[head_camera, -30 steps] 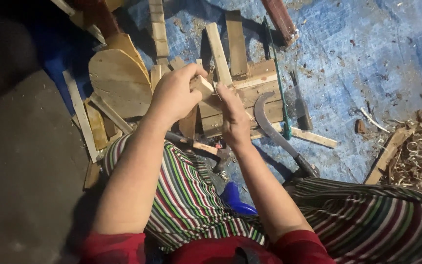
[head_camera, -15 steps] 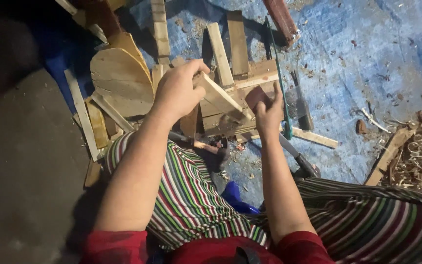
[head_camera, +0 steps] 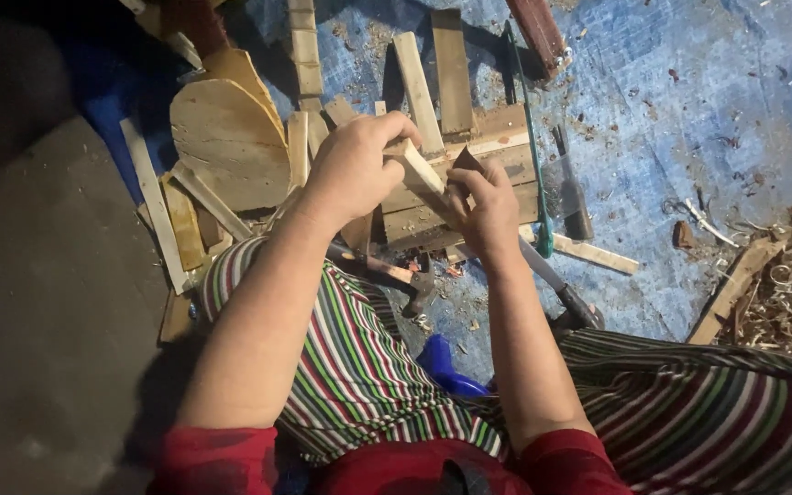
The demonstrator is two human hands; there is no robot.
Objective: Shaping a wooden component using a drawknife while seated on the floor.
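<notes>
Below, both hands work a wood strip over a blue tarp.

Largest first: the tarp [head_camera: 708, 110] covers the floor, with a rounded board [head_camera: 226, 137] and loose slats [head_camera: 433, 82] lying on it. The left hand [head_camera: 352, 170] has its fingers curled tight around the strip [head_camera: 422, 168], held above the slats. The right hand [head_camera: 483, 206] pinches a small dark piece [head_camera: 466, 161] against the strip's lower end.
</notes>
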